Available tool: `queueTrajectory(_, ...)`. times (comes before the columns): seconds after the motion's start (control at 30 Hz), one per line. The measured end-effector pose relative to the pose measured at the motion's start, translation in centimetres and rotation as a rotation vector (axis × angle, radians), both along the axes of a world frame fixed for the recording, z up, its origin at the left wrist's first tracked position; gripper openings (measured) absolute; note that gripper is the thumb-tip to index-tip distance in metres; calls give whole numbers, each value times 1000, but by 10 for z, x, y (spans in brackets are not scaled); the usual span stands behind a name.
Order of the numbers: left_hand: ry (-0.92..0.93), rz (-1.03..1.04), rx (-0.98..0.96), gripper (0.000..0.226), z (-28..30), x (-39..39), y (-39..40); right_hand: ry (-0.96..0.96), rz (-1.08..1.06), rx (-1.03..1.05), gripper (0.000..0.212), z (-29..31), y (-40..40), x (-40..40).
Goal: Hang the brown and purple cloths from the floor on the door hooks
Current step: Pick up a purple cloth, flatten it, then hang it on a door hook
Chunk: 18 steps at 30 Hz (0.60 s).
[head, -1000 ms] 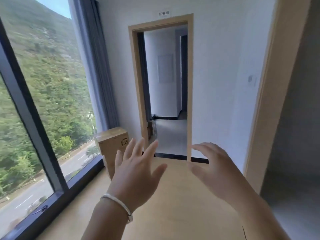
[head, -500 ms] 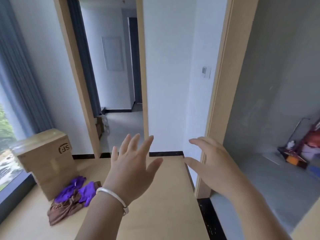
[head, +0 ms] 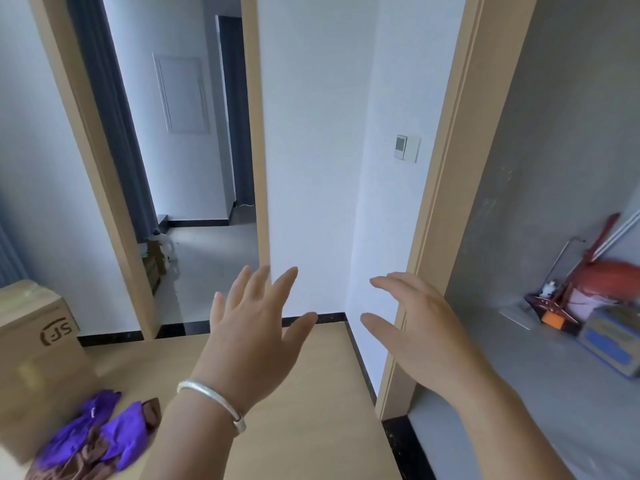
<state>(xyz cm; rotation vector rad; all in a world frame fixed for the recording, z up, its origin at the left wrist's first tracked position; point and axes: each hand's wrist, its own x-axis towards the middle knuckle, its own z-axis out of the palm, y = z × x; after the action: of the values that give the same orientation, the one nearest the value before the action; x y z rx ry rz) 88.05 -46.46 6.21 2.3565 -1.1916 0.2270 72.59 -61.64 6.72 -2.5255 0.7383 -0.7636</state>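
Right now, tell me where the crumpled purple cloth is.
In the head view the crumpled purple cloth lies on the wooden floor at bottom left, tangled with the brown cloth, against the cardboard box.

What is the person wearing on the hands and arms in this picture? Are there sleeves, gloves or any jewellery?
Both forearms are bare as far as the picture shows: no sleeves and no gloves. The left hand has a plain silver-coloured bangle around the wrist, smooth and narrow. The right hand and its wrist carry nothing. No rings show on the fingers of either hand.
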Motion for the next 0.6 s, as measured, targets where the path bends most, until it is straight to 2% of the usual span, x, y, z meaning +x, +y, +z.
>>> queueTrajectory(0.23,14,5,-2,65,-7,59,-66,-30,30,14,48,-9,-68,65)
queueTrajectory(0.6,-47,63,-12,64,26,168,-221,-83,91,-13,47,9,-230,189)
